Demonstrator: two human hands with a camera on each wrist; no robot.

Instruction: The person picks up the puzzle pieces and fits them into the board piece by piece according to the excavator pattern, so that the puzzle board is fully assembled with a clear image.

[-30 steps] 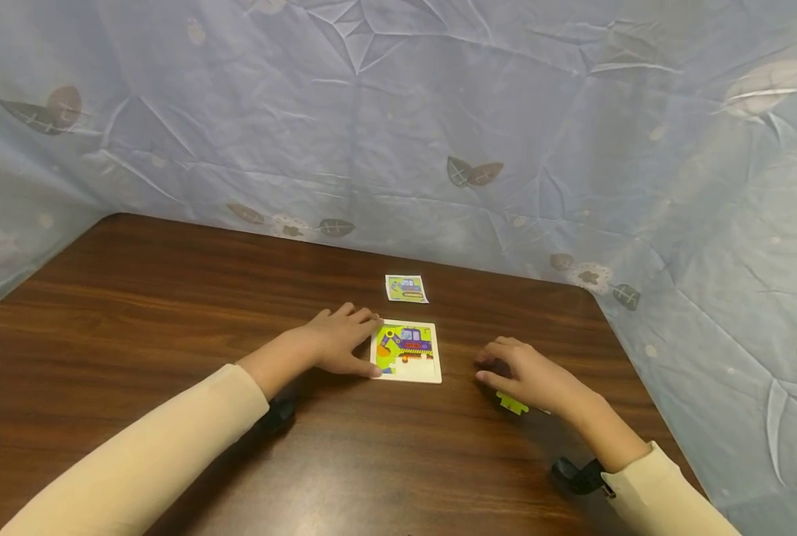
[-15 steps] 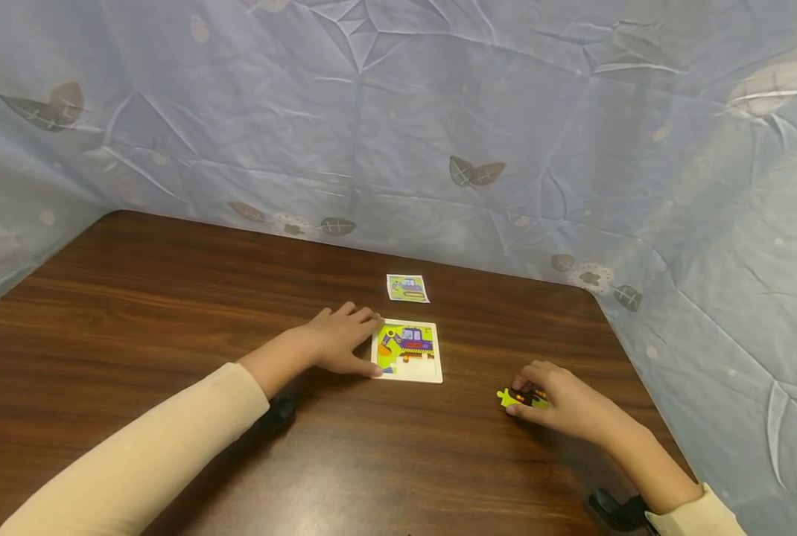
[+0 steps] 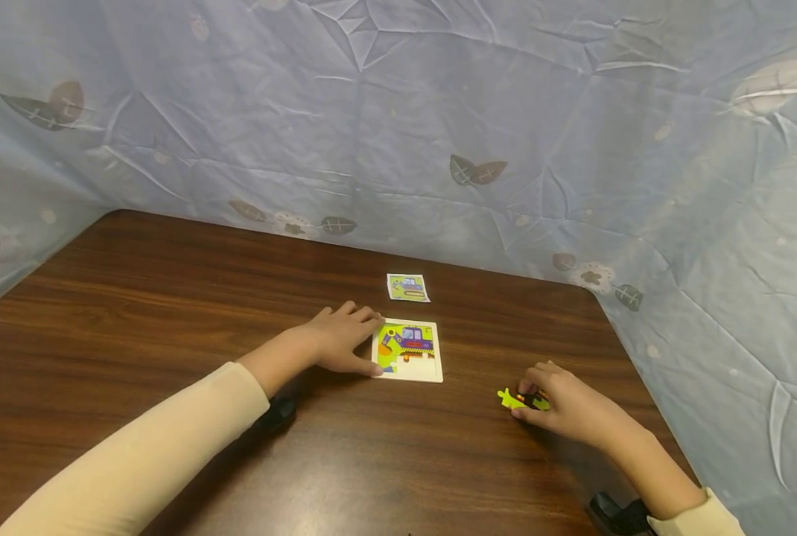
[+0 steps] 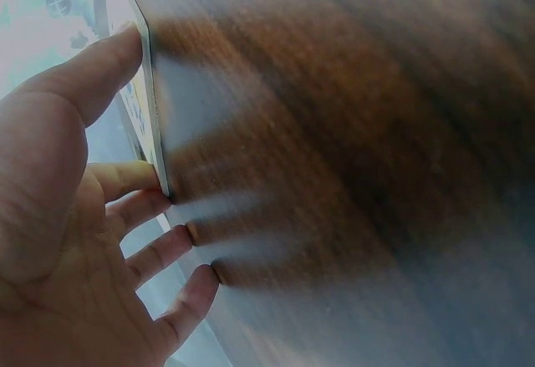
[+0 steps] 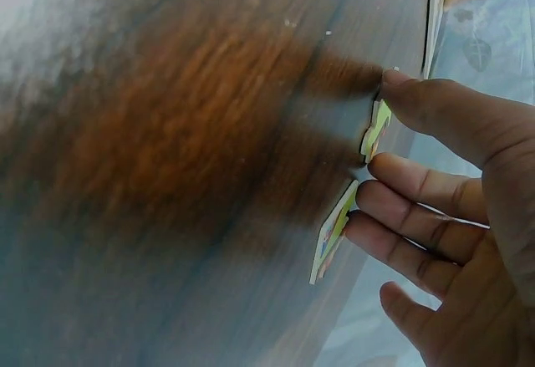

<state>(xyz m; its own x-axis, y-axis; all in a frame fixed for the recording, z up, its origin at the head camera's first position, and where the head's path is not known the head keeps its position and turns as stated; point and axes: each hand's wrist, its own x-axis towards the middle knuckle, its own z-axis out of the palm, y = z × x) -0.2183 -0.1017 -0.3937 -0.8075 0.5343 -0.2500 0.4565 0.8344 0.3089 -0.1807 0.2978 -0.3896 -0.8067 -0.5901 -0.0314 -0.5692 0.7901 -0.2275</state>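
Observation:
A jigsaw tray with a pale border lies flat on the table, its excavator picture partly filled and its lower part bare white. My left hand rests at the tray's left side, fingers spread, thumb on the lower left corner. To the right, my right hand bends over a few loose puzzle pieces. One green puzzle piece sits between its thumb and index fingertip, which pinch it close to the tabletop. Another puzzle piece lies by the middle fingertips. In the head view the fingers partly cover these pieces.
Beyond the tray lies a small picture card with the same excavator design. The brown wood table ends at a pale leaf-patterned curtain behind and on both sides.
My right hand has moved right and toward me, from beside the pieces onto them, and its thumb and fingers have closed in on one. My left hand and the tray have stayed put.

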